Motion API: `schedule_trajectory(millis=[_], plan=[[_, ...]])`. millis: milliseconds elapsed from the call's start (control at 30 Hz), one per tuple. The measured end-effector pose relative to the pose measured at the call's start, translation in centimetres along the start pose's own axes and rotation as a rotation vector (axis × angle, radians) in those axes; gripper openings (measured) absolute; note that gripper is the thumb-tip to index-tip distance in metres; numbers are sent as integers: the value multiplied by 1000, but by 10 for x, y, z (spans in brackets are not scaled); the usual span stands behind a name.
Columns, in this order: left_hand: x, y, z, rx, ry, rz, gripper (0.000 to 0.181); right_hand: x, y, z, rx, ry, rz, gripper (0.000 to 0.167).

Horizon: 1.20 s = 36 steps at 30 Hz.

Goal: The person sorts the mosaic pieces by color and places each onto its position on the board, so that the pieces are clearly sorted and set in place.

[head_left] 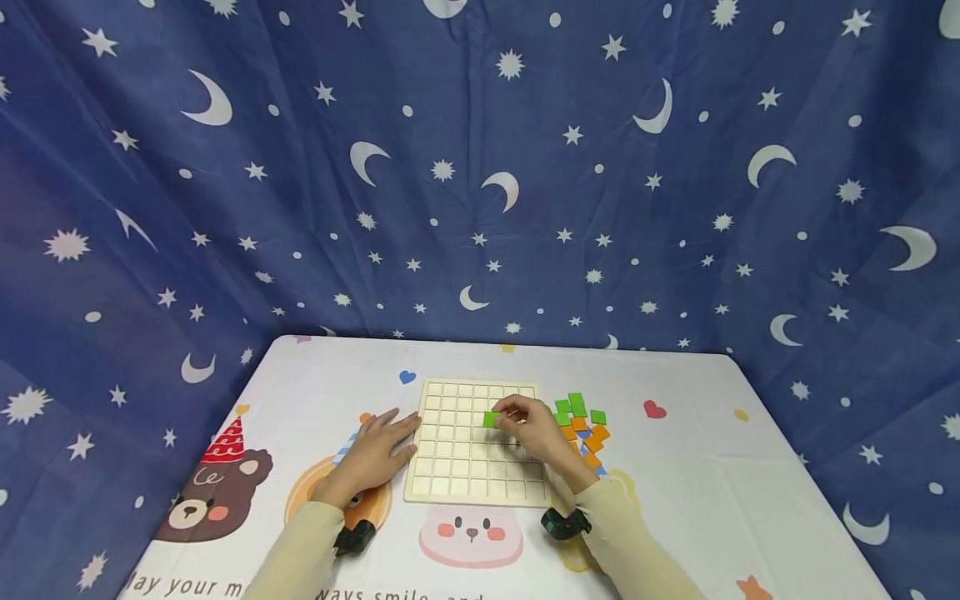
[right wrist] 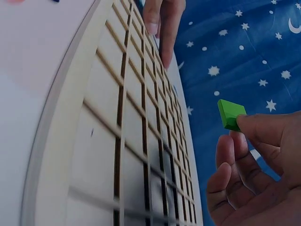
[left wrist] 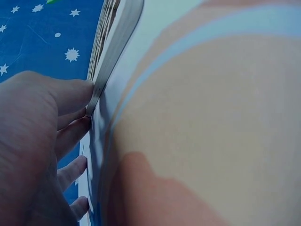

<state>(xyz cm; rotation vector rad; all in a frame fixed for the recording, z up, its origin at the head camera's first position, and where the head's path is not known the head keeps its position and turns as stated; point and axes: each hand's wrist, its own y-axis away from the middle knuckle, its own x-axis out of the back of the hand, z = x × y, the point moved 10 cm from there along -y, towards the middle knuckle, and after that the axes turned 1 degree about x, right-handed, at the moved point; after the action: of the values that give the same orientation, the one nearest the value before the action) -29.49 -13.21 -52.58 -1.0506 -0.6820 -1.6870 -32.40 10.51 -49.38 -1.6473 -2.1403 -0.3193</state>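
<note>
A pale wooden grid board [head_left: 442, 487] with square cells lies flat on the table. Between thumb and fingers, my right hand [head_left: 534, 429] pinches a green square tile [right wrist: 231, 114] and holds it above the board. The same hand [right wrist: 258, 165] fills the lower right of the right wrist view, clear of the cells. My left hand [head_left: 378, 450] lies on the table with fingers spread. In the left wrist view, the thumb of that hand [left wrist: 33, 127] touches the board's side edge [left wrist: 117, 47].
Just right of the board lies a loose group of green tiles [head_left: 576, 405] and orange tiles [head_left: 592, 442], with bits of blue among them. A printed white cloth [head_left: 675, 467] covers the table. Behind hangs a blue curtain [head_left: 480, 125] with moons and stars.
</note>
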Motion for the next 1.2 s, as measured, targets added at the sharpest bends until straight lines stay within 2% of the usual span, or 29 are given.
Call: schedule_trajectory(millis=[167,633,900,1200], plan=[[0,2,0,3,2,9,51,-17,-8,-6,15,-26,-9,12],[-4,1,-2,9,11,0,51,-48,-23,-4,-74,-87,0,9],[0,-1,-1,19,-4,7,50,-61,-31,-13,-62,-27,-4,8],[1,2,2,-5,7,11,50,-73,-40,-14,-45,14,-10,4]])
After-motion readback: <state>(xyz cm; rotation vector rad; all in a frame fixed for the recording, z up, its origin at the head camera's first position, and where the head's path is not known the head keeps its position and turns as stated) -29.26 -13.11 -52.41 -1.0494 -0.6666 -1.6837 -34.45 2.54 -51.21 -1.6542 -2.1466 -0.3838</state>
